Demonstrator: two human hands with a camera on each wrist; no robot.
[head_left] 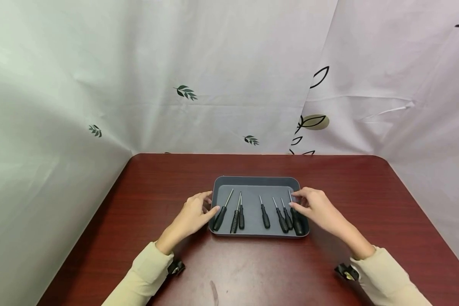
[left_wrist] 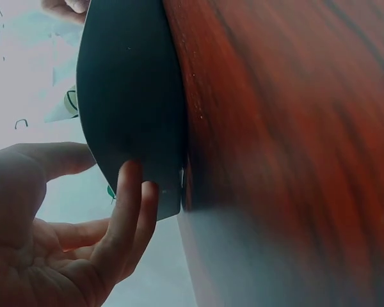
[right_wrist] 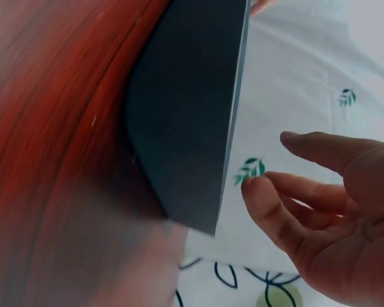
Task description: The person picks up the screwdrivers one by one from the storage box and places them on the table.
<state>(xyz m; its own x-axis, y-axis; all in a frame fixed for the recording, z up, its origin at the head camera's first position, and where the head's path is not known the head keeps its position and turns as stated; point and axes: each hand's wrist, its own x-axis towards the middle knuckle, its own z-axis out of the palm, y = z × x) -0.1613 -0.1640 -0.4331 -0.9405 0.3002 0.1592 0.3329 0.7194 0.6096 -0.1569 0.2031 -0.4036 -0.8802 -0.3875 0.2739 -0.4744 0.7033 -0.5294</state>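
Observation:
A grey rectangular tray holds several screwdrivers with black handles and thin metal shafts, lying side by side. At its left end, my left hand grips the side wall, the thumb over the rim and fingers against the outside. In the left wrist view, those fingertips lie along the dark outer wall. Above the tray's right end is my right hand, thumb and fingers spread apart. The right wrist view shows it holding nothing, off the wall. Nearest to it lies a thick-handled screwdriver; the leftmost screwdriver is by my left thumb.
The tray rests on a reddish-brown wooden table with rounded far corners. A white curtain printed with leaves hangs behind the table and along both sides. Small dark devices are strapped near both sleeve cuffs.

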